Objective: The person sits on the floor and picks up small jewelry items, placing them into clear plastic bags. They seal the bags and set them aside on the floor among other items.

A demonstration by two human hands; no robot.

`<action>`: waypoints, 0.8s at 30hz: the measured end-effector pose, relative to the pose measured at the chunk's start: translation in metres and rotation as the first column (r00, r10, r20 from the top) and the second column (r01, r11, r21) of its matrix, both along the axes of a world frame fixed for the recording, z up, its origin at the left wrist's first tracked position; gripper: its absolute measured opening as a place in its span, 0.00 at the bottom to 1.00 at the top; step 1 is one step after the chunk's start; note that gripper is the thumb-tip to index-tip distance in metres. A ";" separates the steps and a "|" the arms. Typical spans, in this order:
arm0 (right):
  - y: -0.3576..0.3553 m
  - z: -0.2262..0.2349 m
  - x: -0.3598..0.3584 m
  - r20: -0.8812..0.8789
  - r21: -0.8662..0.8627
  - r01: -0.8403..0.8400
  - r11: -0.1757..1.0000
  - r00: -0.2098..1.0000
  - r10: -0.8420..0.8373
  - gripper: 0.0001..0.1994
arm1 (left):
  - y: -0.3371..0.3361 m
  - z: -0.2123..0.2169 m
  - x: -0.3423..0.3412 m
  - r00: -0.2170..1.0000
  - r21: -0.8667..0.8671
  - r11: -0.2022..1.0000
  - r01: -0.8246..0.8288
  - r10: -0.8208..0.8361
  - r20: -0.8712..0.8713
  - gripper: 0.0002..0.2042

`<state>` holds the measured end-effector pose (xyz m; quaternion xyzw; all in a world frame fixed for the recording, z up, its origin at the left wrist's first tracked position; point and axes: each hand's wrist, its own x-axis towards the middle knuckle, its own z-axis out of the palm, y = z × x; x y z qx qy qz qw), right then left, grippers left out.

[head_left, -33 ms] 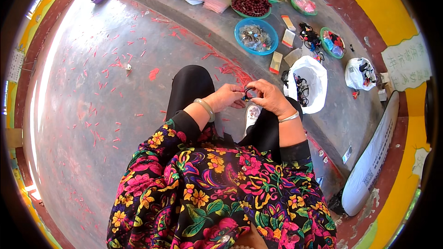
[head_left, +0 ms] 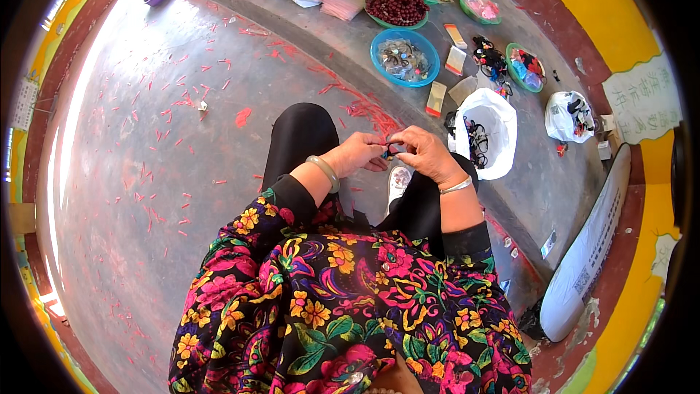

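Note:
My left hand and my right hand meet above my knees, which are in black trousers. Their fingertips pinch one small dark item between them; it is too small to tell what it is. A pale green bangle sits on my left wrist and a silver bracelet on my right. A flowered top covers my arms and body.
An open white bag of dark loops lies just right of my hands on a concrete step. Farther along it are a blue bowl, a bowl of red-brown beads, a green bowl and a second white bag. Red scraps litter the floor on the left.

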<state>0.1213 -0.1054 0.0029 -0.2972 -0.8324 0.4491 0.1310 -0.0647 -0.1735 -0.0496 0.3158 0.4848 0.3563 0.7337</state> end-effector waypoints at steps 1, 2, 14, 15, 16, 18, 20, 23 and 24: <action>0.001 -0.007 0.002 -0.036 -0.010 -0.003 1.000 0.999 0.002 0.14 | 0.000 0.002 0.000 1.000 -0.005 1.000 -0.004 0.004 -0.007 0.14; 0.002 -0.011 0.003 -0.073 -0.019 -0.005 1.000 0.997 0.004 0.12 | -0.001 0.005 0.001 1.000 -0.010 1.000 -0.008 0.008 -0.014 0.14; -0.001 -0.009 -0.002 -0.056 0.189 0.012 0.982 0.998 -0.002 0.04 | -0.001 -0.001 0.002 0.997 -0.012 0.997 -0.076 0.077 0.010 0.13; -0.002 -0.009 -0.003 -0.046 0.221 0.016 0.975 0.999 -0.006 0.04 | -0.001 -0.001 0.002 0.998 -0.002 0.998 -0.069 0.069 0.008 0.13; -0.003 -0.010 -0.003 -0.035 0.253 0.020 0.967 0.999 -0.011 0.04 | -0.001 0.000 0.003 0.998 -0.003 0.998 -0.059 0.059 -0.007 0.13; -0.004 -0.011 -0.004 -0.019 0.291 0.017 0.956 1.000 -0.012 0.04 | -0.001 0.004 0.003 0.998 -0.004 0.999 -0.040 0.039 -0.040 0.13; -0.004 -0.015 -0.005 -0.007 0.306 0.005 0.952 1.000 -0.003 0.05 | 0.000 0.002 0.004 0.997 0.000 0.999 -0.049 0.049 -0.064 0.13; -0.006 -0.013 -0.007 -0.015 0.317 -0.029 0.948 0.999 0.036 0.05 | 0.001 -0.002 0.003 0.995 -0.011 0.998 -0.058 0.057 -0.080 0.12; -0.007 -0.014 -0.008 -0.027 0.311 -0.029 0.950 0.999 0.040 0.05 | 0.001 -0.003 0.003 0.995 -0.016 0.998 -0.059 0.058 -0.081 0.12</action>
